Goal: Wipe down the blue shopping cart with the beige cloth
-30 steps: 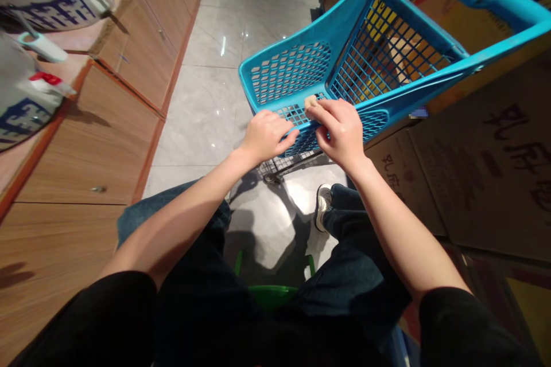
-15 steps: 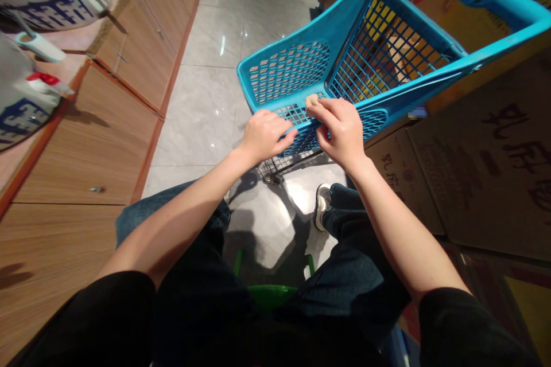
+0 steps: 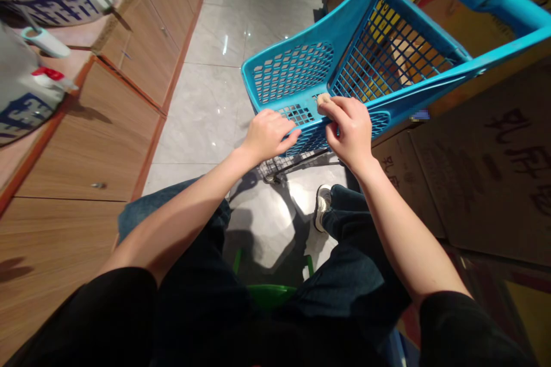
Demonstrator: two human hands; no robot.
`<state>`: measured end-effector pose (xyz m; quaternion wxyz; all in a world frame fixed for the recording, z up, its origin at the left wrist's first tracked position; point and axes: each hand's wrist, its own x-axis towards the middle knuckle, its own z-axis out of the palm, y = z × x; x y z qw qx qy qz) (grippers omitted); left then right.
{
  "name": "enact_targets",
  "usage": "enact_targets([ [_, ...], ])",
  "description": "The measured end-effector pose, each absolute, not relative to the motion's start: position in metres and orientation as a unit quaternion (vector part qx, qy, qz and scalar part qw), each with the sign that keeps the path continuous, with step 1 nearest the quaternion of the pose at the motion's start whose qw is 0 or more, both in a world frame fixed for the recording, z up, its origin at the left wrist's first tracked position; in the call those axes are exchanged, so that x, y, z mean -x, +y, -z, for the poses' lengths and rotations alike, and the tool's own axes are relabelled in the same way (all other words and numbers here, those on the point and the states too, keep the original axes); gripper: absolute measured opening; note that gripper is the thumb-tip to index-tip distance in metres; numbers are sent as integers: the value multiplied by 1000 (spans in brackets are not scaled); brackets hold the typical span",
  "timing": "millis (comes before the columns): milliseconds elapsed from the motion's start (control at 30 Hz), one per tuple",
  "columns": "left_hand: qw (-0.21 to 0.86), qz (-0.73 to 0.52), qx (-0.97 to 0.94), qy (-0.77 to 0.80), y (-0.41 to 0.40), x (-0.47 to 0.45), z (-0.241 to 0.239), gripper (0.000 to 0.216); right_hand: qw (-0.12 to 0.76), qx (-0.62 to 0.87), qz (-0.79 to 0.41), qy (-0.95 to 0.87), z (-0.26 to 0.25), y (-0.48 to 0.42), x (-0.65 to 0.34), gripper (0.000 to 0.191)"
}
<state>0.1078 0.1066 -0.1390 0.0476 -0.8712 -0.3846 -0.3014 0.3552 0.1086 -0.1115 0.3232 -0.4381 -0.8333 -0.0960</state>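
Note:
A blue plastic shopping cart [image 3: 297, 71] stands in front of me, tipped so its mesh basket faces me. My left hand [image 3: 267, 135] rests on the near rim of the basket with fingers curled over the edge. My right hand [image 3: 350, 129] is at the same rim, fingers pinched on a small beige piece [image 3: 322, 100] pressed against the blue mesh. I sit on a green stool [image 3: 271, 292], knees apart.
Wooden cabinets [image 3: 107, 132] line the left, with large white jugs [image 3: 26, 97] on top. Stacked cardboard boxes [image 3: 482, 166] fill the right. The cart's metal frame and wheel [image 3: 275, 175] sit on the grey tiled floor between my feet.
My right hand with the beige piece has slid a little to the right along the rim. The left hand stays on the rim.

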Motion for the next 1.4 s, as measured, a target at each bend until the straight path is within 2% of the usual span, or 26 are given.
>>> enact_targets([
  [267, 71, 299, 874, -378, 108, -106, 141, 49, 328, 469, 83, -816, 108, 115, -368, 53],
  [533, 46, 300, 872, -384, 107, -107, 140, 48, 322, 458, 80, -825, 113, 113, -361, 55],
  [767, 90, 292, 874, -378, 108, -105, 141, 49, 313, 462, 77, -826, 108, 112, -361, 56],
  [1400, 69, 291, 876, -379, 108, -106, 141, 50, 328, 464, 77, -819, 111, 111, -362, 54],
])
